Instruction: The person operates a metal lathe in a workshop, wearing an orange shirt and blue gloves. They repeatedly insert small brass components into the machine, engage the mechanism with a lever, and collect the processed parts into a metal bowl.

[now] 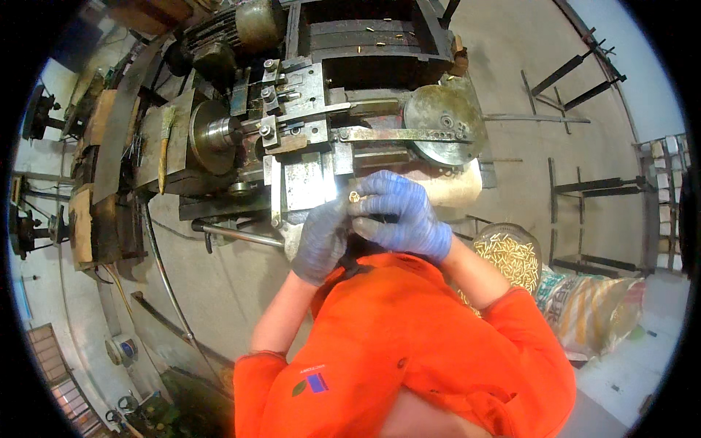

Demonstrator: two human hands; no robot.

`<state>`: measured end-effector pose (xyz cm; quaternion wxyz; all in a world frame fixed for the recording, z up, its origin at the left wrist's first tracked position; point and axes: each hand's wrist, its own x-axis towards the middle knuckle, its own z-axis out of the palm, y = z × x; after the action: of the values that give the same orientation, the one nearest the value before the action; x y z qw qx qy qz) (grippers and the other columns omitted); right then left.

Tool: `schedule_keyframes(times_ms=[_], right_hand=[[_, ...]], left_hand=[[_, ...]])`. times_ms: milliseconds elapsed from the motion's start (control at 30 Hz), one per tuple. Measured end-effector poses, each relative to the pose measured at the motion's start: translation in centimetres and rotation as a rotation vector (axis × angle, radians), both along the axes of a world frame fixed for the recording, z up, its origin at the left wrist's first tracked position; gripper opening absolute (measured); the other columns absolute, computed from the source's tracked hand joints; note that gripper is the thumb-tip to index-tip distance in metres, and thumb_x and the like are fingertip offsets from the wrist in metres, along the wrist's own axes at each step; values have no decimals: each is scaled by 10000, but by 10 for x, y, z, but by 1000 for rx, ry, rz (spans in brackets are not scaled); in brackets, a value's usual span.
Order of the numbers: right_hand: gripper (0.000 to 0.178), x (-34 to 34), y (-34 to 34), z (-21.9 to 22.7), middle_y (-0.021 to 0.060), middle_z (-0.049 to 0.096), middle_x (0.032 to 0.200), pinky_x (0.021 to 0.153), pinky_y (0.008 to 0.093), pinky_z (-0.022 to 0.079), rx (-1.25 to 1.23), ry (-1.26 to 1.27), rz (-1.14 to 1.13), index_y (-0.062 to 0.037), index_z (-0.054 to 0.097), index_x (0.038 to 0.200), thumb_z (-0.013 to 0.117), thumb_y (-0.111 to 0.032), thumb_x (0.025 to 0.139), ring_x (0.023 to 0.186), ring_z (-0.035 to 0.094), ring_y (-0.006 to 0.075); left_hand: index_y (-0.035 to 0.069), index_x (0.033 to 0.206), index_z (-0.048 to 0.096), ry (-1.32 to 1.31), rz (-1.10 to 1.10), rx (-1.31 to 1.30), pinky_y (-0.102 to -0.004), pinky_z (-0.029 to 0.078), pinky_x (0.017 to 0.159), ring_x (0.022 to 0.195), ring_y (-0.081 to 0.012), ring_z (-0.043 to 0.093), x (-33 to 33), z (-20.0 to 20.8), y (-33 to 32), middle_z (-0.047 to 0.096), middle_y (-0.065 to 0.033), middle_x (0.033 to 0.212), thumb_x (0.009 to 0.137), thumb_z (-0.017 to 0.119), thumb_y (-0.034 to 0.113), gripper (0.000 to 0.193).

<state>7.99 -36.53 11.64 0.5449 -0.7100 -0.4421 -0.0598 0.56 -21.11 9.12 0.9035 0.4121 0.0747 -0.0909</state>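
Observation:
My hands meet in front of the machine, both in blue-grey work gloves. My right hand [400, 215] pinches a small brass-coloured piece [354, 196] between thumb and fingers, its ringed end facing up. Close against it, my left hand [321, 239] is closed with bent fingers; what lies inside is hidden. Just beyond the hands stands the metal machine bed [307, 179], with a bolted tool block [296, 131] and a flat linkage bar [394, 135] running to a round steel disc [444, 124].
A round chuck [212, 135] and a wooden-handled brush [164, 150] are at the left. Behind stands an open metal tray [365, 29] with a few small pieces. At my right sit a basin heaped with brass pieces [507, 259] and a woven sack [591, 310]. Metal racks [599, 187] stand farther right.

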Motion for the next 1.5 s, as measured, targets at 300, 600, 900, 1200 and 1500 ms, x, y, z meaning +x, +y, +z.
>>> schedule_keyframes(times_ms=[300, 600, 900, 1200, 1500], right_hand=[[197, 7, 0, -8, 126, 631, 845, 656, 349, 497, 47, 65, 15, -57, 668, 787, 770, -170, 662, 762, 613, 284], [224, 11, -4, -6, 123, 619, 904, 697, 369, 477, -18, 32, 19, -66, 666, 803, 763, -207, 660, 808, 597, 294], [207, 14, -3, -7, 116, 617, 896, 693, 376, 463, -21, -29, 7, -79, 662, 789, 752, -220, 667, 801, 589, 298], [202, 21, -1, -8, 123, 625, 903, 708, 383, 477, 1, 3, 22, -70, 665, 800, 749, -204, 674, 809, 596, 310], [213, 23, 3, -5, 124, 624, 926, 717, 380, 475, -27, -5, 24, -68, 669, 822, 738, -213, 682, 821, 593, 316]], left_hand=[[7, 1044, 556, -35, 32, 239, -248, 443, 756, 844, -112, 550, 6, -7, 4, 588, -54, 951, 930, 494, 288, 309], [20, 950, 575, 80, 54, -18, -275, 479, 742, 847, -135, 576, 15, 19, -4, 599, -71, 936, 882, 562, 276, 265], [-19, 1022, 582, 127, 28, 33, -267, 488, 743, 829, -153, 598, 20, 6, 0, 613, -95, 957, 875, 562, 250, 307], [-23, 1089, 560, -103, -5, 416, -245, 477, 750, 843, -135, 585, 20, 11, 5, 607, -74, 971, 898, 525, 259, 342], [-28, 1103, 551, 104, -24, 91, -240, 476, 741, 847, -118, 578, 27, 10, 8, 600, -62, 973, 899, 525, 315, 400]])
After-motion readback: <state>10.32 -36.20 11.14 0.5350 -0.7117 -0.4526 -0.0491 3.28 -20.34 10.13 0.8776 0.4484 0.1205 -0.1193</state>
